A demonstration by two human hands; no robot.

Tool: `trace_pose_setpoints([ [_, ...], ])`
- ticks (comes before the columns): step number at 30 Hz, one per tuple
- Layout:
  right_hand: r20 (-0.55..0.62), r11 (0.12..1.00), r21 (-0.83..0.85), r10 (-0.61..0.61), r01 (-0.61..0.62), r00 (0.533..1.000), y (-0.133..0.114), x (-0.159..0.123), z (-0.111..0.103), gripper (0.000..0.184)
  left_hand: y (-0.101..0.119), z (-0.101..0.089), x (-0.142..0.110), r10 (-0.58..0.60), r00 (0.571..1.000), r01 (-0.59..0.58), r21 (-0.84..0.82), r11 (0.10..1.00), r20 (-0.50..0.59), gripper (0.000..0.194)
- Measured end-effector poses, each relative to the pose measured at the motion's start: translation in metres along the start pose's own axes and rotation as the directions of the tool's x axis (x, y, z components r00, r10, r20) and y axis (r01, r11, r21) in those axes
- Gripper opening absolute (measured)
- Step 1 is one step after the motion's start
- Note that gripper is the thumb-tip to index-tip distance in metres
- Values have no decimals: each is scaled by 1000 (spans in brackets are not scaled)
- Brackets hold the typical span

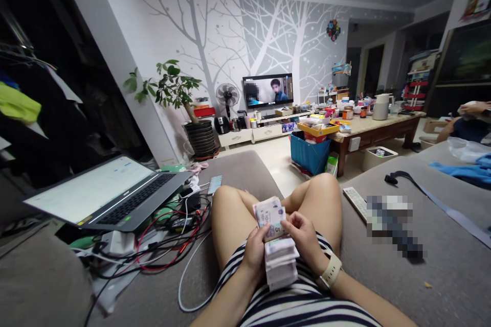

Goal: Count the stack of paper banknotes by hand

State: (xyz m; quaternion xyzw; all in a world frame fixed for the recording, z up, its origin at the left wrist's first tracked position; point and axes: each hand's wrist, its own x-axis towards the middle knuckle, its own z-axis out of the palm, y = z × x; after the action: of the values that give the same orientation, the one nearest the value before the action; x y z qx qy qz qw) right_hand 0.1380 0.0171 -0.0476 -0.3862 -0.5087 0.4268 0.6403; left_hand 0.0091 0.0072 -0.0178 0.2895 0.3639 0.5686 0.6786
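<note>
Two hands: ours, both on the notes (pixel 278 245) over our lap.
L hand (pixel 253 253): grips stack's side, thumb on top.
R hand (pixel 303 235): pinches top note's edge.
Laptop (pixel 111 191): open, on our left w/ cables (pixel 161 245).

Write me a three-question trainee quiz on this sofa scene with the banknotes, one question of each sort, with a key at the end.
1. True or false: the left hand and the right hand both hold the stack of banknotes.
2. Multiple choice: what lies open on the sofa at the person's left? A) a book B) a laptop C) a suitcase
3. Fill in the gap: the right wrist wears a pale ____.

Key
1. True: both hands grip the stack above the lap.
2. B: the laptop stands open with its screen lit, beside a tangle of cables.
3. Watch.
</note>
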Motion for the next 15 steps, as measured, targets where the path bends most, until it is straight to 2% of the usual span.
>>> trace_pose_setpoints([
  [7, -37, 1000, -24, 10, -11, 999, -1, 2, -1, 43, -2, 0, 0, -12, 998, 11, 8, 1000, 57, 30],
  [15, -35, 998, -60, -8, 5, 999, -6, -2, -1, 42, -1, 2, 0, 27, 1000, -27, 27, 999, 7, 23],
])
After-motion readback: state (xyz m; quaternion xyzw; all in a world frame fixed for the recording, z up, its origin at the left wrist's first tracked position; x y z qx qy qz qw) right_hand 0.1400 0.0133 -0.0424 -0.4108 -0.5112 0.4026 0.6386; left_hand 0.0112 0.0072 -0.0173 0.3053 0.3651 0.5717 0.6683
